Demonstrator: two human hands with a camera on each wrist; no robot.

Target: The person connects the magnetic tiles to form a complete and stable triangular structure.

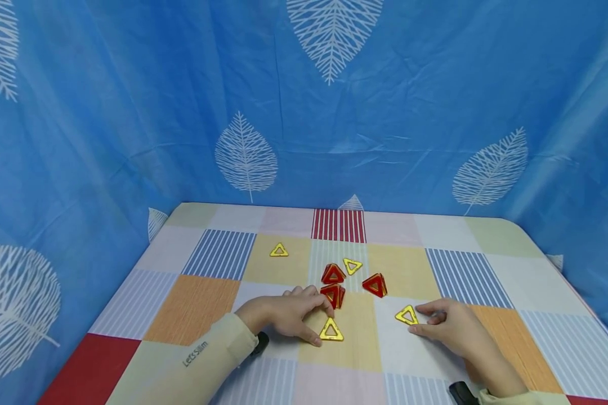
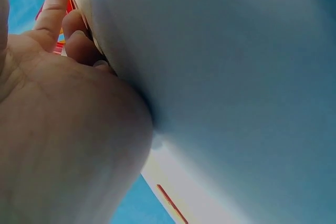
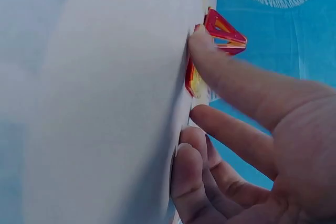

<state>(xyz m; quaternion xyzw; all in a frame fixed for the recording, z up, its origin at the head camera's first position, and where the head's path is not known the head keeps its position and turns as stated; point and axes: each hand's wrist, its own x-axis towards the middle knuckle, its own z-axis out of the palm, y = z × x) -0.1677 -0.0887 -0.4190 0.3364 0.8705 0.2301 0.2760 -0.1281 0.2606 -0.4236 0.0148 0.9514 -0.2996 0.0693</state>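
In the head view my left hand [image 1: 296, 316] rests low over the cloth. Its index fingertip and thumb are at two sides of a yellow triangle tile [image 1: 340, 336], pinching it. Over to the right, my right hand [image 1: 451, 326] has thumb and index finger at the near edges of another yellow triangle tile [image 1: 399, 316]. Its other fingers curl inward, as the right wrist view shows. Beyond the left fingertips stand two red triangular pieces, one red piece [image 1: 332, 274] behind the other red piece [image 1: 329, 291]. A third red piece [image 1: 374, 285] stands to their right.
Farther back lie two loose yellow triangles, one yellow triangle [image 1: 279, 254] at left and one yellow triangle [image 1: 357, 263] near the red pieces. A patchwork cloth [image 1: 192, 306] covers the table. Blue curtains [image 1: 385, 112] with white leaves hang behind and at both sides.
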